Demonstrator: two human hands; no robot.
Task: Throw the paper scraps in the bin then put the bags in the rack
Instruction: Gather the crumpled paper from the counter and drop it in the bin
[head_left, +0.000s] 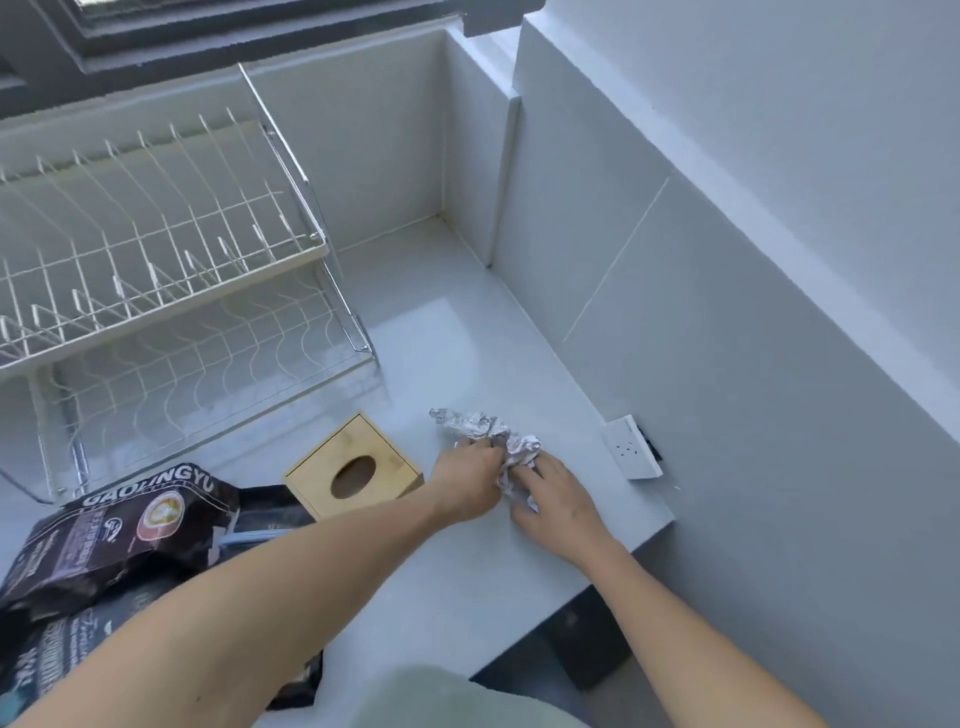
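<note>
**Gathering the scraps before the bin**

Both hands meet over the crumpled white-and-grey paper scraps, which lie on the pale grey glossy countertop just right of the small square bamboo tissue box with an oval opening. The left hand curls its fingers into the near edge of the wad; the right hand lies flatter, fingers bent loosely onto the paper from the other side. How firmly either grips I cannot tell, as the fingertips are hidden in the paper.

To do this step well, I would press the loose tail, which trails away beyond the tissue box, into the main wad, squeezing it into one ball so nothing drops on the way. No bin is in view.

The dark glossy printed bags lie in a heap left of the tissue box, touching it. Behind the box stands the two-tier white wire dish rack, holding nothing. A white wall socket sits on the grey wall right of the box, beyond the scraps. A dark window frame runs above the rack.
</note>
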